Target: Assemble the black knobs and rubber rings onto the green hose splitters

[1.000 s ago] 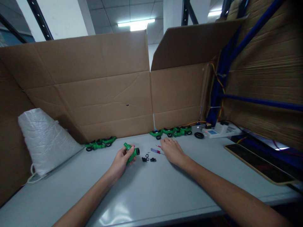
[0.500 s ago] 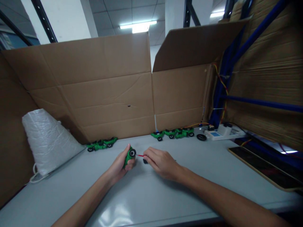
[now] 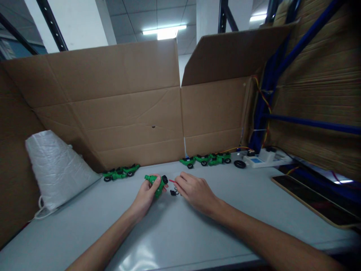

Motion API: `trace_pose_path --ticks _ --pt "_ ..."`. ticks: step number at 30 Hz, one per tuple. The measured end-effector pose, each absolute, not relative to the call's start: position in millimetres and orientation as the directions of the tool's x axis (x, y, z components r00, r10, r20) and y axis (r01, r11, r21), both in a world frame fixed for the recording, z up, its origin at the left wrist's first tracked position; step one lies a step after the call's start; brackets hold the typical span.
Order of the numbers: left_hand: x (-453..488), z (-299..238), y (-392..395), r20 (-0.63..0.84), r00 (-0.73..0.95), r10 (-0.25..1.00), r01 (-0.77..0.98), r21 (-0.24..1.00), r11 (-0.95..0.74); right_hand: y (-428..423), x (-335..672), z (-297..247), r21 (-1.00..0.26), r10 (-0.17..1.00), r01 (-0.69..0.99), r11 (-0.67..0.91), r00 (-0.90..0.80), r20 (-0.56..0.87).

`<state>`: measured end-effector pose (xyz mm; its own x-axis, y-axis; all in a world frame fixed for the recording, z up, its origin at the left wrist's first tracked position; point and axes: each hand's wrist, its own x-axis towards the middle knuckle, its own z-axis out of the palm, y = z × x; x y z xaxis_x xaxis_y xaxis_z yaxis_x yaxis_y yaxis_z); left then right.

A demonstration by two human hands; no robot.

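My left hand (image 3: 144, 200) is closed around a green toy car (image 3: 159, 190), which is tilted with a black wheel (image 3: 165, 180) facing right. My right hand (image 3: 196, 192) pinches a thin red tool (image 3: 172, 181) that looks like a small screwdriver. Its tip points left at the wheel, a small gap away; most of the tool is hidden by my fingers. Small black parts (image 3: 173, 192) lie on the table just below the tool, between both hands.
Several green toy cars (image 3: 120, 173) stand at the back left, and more green cars (image 3: 203, 160) at the back right. A black ring (image 3: 240, 164) lies by a white power strip (image 3: 265, 160). A silvery bag (image 3: 59, 169) leans left; a dark flat panel (image 3: 307, 199) lies right. Cardboard walls (image 3: 126, 113) enclose the table.
My left hand has turned the toy car, so its body now shows leftward and its wheel sits further right and slightly higher. The red tool's tip has come away from the wheel.
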<state>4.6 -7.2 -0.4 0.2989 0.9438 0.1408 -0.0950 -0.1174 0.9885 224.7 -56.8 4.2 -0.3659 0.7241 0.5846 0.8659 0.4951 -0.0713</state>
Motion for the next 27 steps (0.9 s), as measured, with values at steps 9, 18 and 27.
trace_pose_path --ticks 9,18,27 --pt "2 7 -12 -0.062 0.437 0.897 -0.189 0.969 0.159 -64 218 5 -0.049 0.701 0.867 0.496 -0.367 0.612" --pt "-5 10 -14 -0.147 0.560 0.816 -0.091 0.967 0.236 -58 226 2 0.030 0.640 0.778 0.627 -0.537 0.550" --pt "-6 13 -13 -0.082 0.519 0.851 0.058 0.996 0.061 -46 235 3 0.003 0.607 0.710 0.704 -0.603 0.518"
